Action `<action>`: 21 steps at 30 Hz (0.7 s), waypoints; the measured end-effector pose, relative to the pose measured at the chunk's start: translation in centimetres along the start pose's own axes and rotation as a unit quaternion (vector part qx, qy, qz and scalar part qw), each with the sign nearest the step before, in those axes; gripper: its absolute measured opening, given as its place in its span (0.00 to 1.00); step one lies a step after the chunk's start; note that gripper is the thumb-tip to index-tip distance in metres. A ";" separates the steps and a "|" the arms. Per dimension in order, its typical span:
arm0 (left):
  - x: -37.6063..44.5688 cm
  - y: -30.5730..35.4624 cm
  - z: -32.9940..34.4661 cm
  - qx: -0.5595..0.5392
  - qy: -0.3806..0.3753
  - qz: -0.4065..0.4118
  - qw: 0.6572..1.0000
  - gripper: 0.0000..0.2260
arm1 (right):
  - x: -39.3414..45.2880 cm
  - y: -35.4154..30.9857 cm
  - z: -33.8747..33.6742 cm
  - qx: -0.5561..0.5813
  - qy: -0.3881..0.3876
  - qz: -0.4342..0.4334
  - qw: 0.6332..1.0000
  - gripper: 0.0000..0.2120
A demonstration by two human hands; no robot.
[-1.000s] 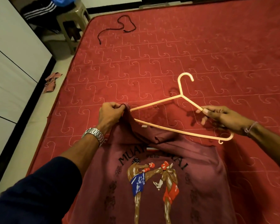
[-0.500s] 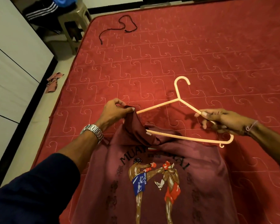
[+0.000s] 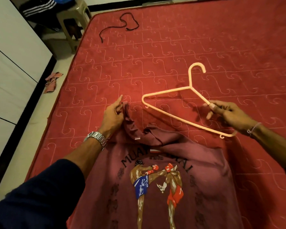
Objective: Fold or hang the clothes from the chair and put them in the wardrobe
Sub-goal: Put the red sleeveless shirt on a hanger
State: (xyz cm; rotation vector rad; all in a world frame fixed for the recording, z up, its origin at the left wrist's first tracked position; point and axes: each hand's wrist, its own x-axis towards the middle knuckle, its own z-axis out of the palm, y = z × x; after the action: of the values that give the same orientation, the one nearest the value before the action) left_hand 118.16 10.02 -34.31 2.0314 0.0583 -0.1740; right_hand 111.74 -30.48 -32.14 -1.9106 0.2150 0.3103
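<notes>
Right hand [image 3: 228, 115] pinches the right arm of the peach plastic coat hanger [image 3: 186, 106] between thumb and fingertips, the other fingers loosely curled. Change from half a second back: the hanger's left tip was tucked inside the neck of the maroon printed T-shirt [image 3: 155, 179]; now I see it fully out, lifted off toward 1 o'clock, left corner hanging free above the red quilted mattress [image 3: 172, 47], apart from the fabric. My read: the insert attempt failed or is being reset, so the hanging step isn't done and needs another try.

Left hand [image 3: 114, 116] grips the collar at 11 o'clock of the shirt, fingers curled into the cloth, index finger sticking out toward 12. It bunches the neck opening up off the mattress, likely holding it open for re-entry. Silver metal wristwatch [image 3: 97, 139] on that wrist, dark blue sleeve [image 3: 40, 195] below it.

Shirt lies flat, print up, on the mattress at 6 o'clock, neck toward the hanger. I'd guess the opening is too tight for a straight push; tip should go in angled.

Elsewhere: black cord [image 3: 120, 25] on the mattress at 11 o'clock, beige plastic stool [image 3: 73, 22] with dark striped clothes [image 3: 38, 9] beyond it at 10 o'clock, white wardrobe doors [image 3: 12, 55] at 9, reddish rag [image 3: 52, 81] on the floor.
</notes>
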 end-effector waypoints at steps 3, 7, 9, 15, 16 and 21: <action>0.6 -0.1 0.3 0.044 0.114 0.030 0.992 0.19 | -0.2 0.0 -0.4 0.088 -0.057 0.018 0.994 0.15; 1.8 0.6 0.4 0.112 0.176 0.026 0.978 0.03 | -0.6 -0.1 -0.3 0.127 -0.140 0.063 0.980 0.24; 2.1 1.1 0.6 0.155 0.176 0.021 0.972 0.08 | -0.7 -0.1 0.2 0.093 -0.177 0.053 0.978 0.33; 3.3 1.0 0.3 0.122 0.160 -0.007 0.979 0.16 | 0.1 -1.3 1.3 -0.011 -0.088 -0.004 0.996 0.13; 3.2 1.1 0.2 0.115 0.159 -0.008 0.980 0.15 | 0.4 -1.2 1.2 -0.026 -0.071 -0.011 0.997 0.13; 3.0 1.1 0.0 0.102 0.143 -0.006 0.984 0.13 | 1.0 -1.7 1.6 -0.062 -0.029 -0.055 0.996 0.13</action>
State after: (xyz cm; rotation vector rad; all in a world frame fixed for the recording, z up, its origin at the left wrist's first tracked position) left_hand 121.26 9.40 -33.83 2.2491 0.2419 0.1112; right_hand 113.03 -28.39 -31.47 -2.0246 0.0532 0.3099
